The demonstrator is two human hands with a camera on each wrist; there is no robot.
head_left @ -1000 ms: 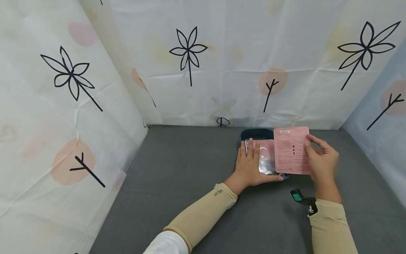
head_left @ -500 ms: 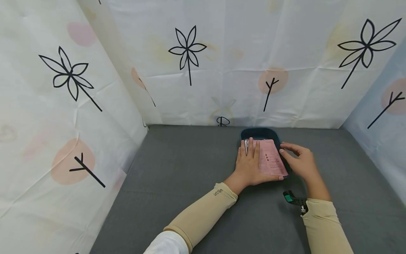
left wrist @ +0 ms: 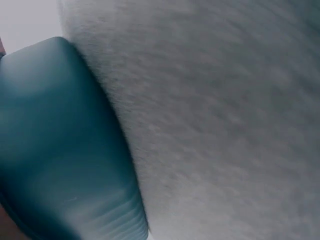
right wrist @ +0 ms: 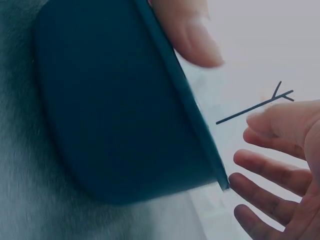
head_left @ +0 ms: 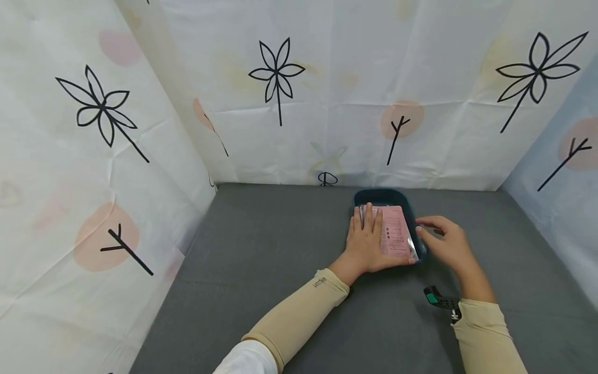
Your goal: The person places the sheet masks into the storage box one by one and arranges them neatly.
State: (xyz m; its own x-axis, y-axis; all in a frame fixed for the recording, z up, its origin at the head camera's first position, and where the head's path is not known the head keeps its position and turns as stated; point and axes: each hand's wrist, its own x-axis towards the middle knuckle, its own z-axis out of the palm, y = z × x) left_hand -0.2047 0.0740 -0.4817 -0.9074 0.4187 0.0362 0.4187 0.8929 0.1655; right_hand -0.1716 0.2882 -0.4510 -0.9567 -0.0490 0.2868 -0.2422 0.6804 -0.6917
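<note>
A dark teal plastic bin [head_left: 380,196] stands near the back of the table. In it lie flat pink sachets with silver foil edges; the top pink sachet [head_left: 394,234] shows its printed back. My left hand [head_left: 366,249] lies over the bin's left part with fingers straight and spread, fingertips on the sachets and thumb along the near rim. Off the bin's right rim, my right hand [head_left: 444,241] holds nothing, its fingers loosely bent. In the right wrist view, the bin's side [right wrist: 115,110] fills the left, with the right hand [right wrist: 285,170] by its rim.
A grey cloth [head_left: 280,234] covers the table. Behind and to both sides hangs a white curtain [head_left: 336,93] with flower and twig prints. A black wrist strap with a green piece [head_left: 432,297] sticks out at the right wrist.
The right hand held up a pink sachet, laid it on the others in the bin and let it go. That hand now sits just right of the rim; the left hand stayed.
</note>
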